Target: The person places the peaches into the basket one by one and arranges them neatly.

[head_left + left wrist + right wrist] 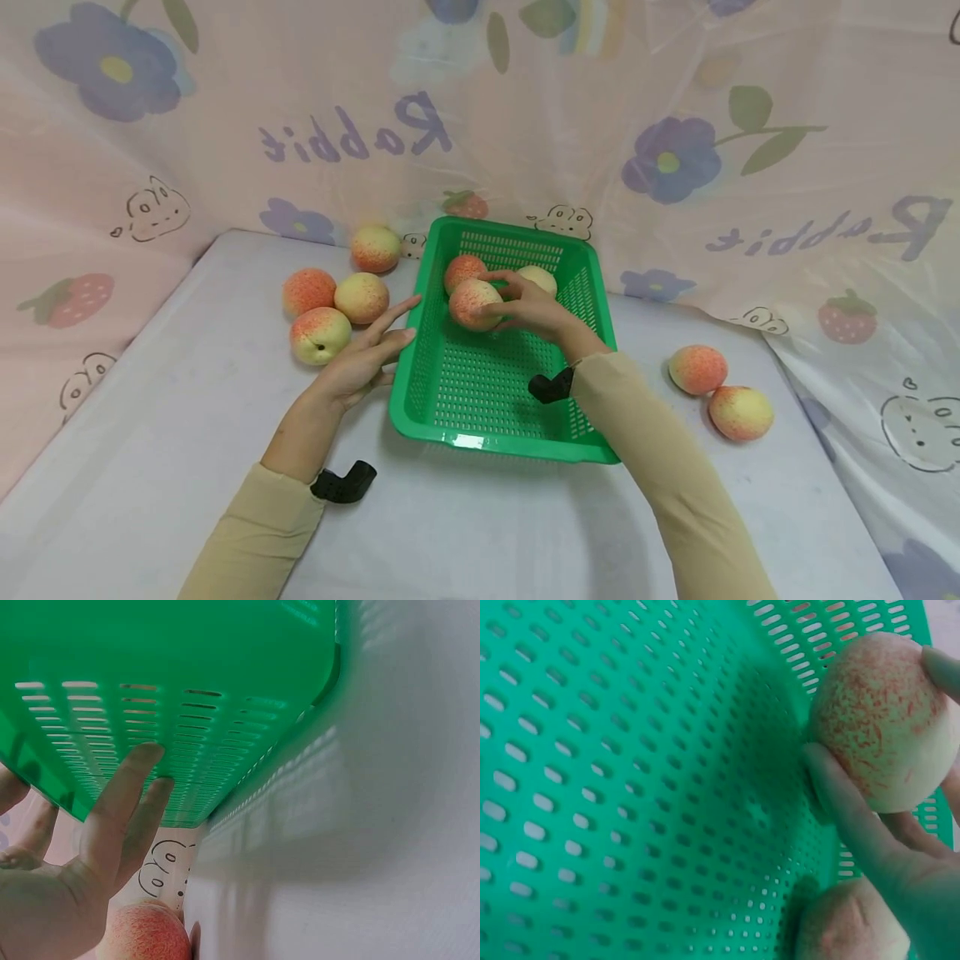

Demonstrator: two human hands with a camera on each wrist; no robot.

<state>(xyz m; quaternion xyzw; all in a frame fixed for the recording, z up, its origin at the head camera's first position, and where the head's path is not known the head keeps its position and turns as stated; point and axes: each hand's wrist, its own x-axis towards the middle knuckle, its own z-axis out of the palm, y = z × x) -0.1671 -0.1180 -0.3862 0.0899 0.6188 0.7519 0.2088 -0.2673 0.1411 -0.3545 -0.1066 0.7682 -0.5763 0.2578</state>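
Observation:
My right hand (528, 307) grips a peach (474, 305) inside the green plastic basket (491, 451). In the right wrist view, thumb and fingers curl round that peach (881, 724), close to the basket's slotted wall. A red peach (464, 272) and a pale yellow peach (538, 282) lie at the basket's far end, the latter partly behind my right hand. My left hand (358, 363) is at the basket's left side, fingers extended. The left wrist view has its fingertips (146, 754) against the outer wall, with a peach (146, 934) just beyond.
Left of the basket several peaches are grouped, among them a yellow-red one (320, 337) and one at the back (376, 249). Two more peaches (698, 369) sit on the right. A printed cloth (517, 125) hangs behind the white table (465, 533).

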